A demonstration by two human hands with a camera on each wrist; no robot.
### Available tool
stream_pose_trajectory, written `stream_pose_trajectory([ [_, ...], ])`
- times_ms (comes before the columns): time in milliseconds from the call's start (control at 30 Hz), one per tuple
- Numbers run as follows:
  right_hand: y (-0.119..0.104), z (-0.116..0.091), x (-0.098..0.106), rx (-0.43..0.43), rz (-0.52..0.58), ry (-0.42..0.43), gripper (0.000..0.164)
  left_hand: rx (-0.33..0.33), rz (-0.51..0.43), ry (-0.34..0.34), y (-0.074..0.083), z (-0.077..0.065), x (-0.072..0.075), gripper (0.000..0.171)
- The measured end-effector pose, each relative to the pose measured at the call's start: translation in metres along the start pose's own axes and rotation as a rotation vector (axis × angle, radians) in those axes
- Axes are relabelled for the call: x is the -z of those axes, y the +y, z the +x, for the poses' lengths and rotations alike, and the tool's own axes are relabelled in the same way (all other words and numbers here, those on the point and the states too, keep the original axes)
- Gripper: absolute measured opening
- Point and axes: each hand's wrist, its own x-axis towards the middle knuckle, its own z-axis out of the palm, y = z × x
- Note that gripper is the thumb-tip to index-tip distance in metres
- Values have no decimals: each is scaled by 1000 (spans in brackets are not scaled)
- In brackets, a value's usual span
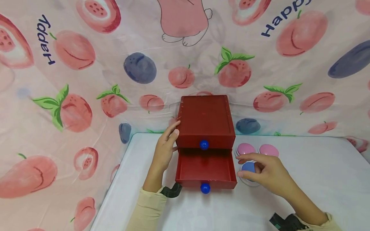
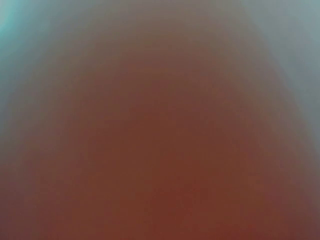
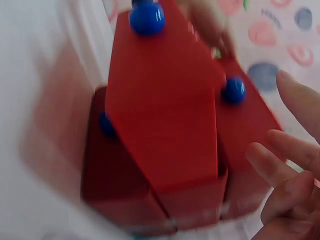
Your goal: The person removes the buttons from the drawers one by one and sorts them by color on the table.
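A red drawer cabinet [image 1: 206,117] with blue ball knobs stands on the white table. One drawer [image 1: 206,170] is pulled out toward me, and its visible inside holds nothing. My left hand [image 1: 165,147] rests against the cabinet's left side, fingers extended along it. My right hand [image 1: 267,171] hovers over a blue round piece [image 1: 247,166] in a clear round case, thumb and fingers apart on either side of it. In the right wrist view the right fingers [image 3: 295,155] hold nothing beside the cabinet. The left wrist view is a dark red blur.
Two pink round pieces, a left one [image 1: 245,149] and a right one [image 1: 268,150], lie beyond my right hand. A fruit-printed cloth [image 1: 196,64] hangs close behind the cabinet. The white table [image 1: 326,179] extends to the right.
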Motion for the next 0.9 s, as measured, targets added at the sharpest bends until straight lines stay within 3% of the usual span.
stream_pose_trajectory([
  [267, -20, -9, -29, 62, -54, -64, 37, -30, -17, 6, -14, 5, 1, 41],
  [467, -16, -8, -44, 175, -53, -26, 29, -39, -12, 15, -14, 4, 0, 42],
  [900, -17, -7, -51, 243, 14, 51, 16, -23, -13, 19, -14, 5, 1, 42],
])
